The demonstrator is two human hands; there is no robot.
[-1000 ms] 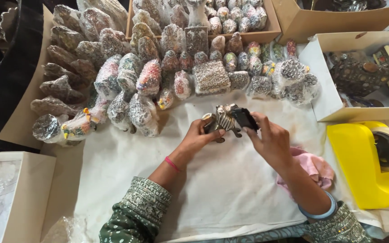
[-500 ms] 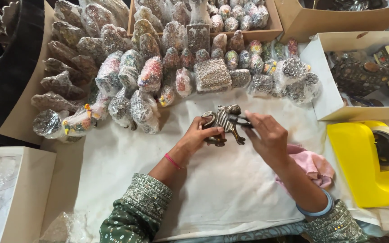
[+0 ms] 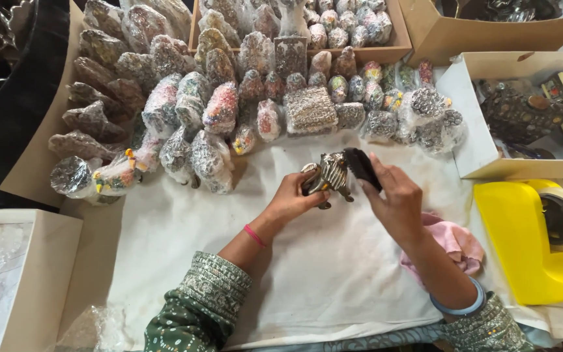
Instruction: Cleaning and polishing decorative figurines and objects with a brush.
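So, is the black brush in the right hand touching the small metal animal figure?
Touching. The head view shows the black brush pressed against the back of the metal figure, with no gap; the left hand holds the figure.

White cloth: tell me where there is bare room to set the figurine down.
The white cloth is bare below the left hand and figurine, between the two forearms. Another free strip lies left of the left forearm. It is crowded along the top edge with wrapped figurines, and the pink rag fills the right.
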